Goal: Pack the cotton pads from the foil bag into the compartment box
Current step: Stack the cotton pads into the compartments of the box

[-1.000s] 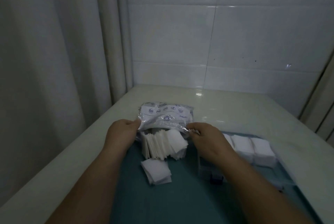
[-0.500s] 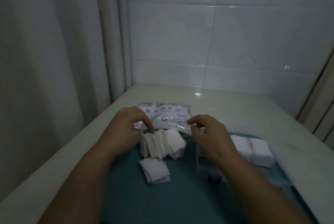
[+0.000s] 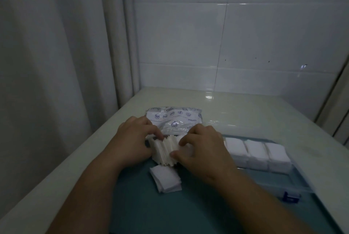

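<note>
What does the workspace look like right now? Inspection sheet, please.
Surface: pale table with a teal mat under the work.
Job's things: foil bag lies behind the hands; stack of cotton pads on edge between them; compartment box at right, three cells filled.
Clutter: small loose pile of pads on the mat.
Grippers: left hand and right hand grip the stack from either side.
Cables: nothing seen.
Surroundings: curtain left, tiled wall behind.

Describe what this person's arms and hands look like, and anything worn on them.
The left grip and right grip are bare hands: no gloves, and no rings show in the dim light. The left forearm and right forearm are bare too, with no sleeve, watch or bracelet in view.
</note>
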{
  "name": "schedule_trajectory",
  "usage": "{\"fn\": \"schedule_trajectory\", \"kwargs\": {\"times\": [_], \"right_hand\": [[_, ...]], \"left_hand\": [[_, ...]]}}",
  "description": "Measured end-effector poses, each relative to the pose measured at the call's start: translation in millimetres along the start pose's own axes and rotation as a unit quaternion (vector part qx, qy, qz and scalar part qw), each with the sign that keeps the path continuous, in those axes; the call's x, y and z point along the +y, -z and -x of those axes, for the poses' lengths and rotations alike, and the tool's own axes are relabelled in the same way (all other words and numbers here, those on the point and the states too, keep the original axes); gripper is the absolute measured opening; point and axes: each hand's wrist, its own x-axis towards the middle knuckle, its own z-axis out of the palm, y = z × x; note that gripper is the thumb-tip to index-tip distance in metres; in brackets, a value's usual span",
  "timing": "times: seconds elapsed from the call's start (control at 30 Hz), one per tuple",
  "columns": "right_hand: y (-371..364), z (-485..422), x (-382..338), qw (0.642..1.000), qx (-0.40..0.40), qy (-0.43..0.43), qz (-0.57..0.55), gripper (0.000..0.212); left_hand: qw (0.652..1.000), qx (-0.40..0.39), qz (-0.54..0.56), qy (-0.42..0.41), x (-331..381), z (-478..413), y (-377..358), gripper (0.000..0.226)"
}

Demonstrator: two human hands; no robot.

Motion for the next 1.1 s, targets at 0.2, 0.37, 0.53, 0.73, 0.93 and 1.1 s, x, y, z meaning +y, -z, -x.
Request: {"fn": "schedule_trajectory", "kwargs": {"times": [0.2,0.37,0.53,0.73,0.93,1.1], "right_hand": [[-9,-1,-5,0.999,-0.006,0.014,0.048,0.053],[-17,-3,-8,0.997,0.002,0.017,0.081,0.042],[-18,-4,-6,0.998,-0.003,0.0,0.056,0.032],[-17,-5,-3,0.999,-0.007,-0.041,-0.021,0.024],[-9,-2,1,0.987,-0.018,-0.068,-0.144,0.01],[-6,-3,1,0.975,-0.039,-0.076,-0.206,0.031]], "left_hand": [[1.0,0.01,0.006,-0.001,-2,1,3,0.03],[0.999,-0.05,-0.019,0.008,-2,0,2,0.043],[0.999,-0.041,-0.007,-0.002,-2,0,1,0.034],[0.998,-0.025,0.056,0.019,1,1,4,0.032],[0.992,-0.013,0.124,0.018,8,3,10,0.029],[0.986,0.007,0.166,0.008,11,3,9,0.03]]}}
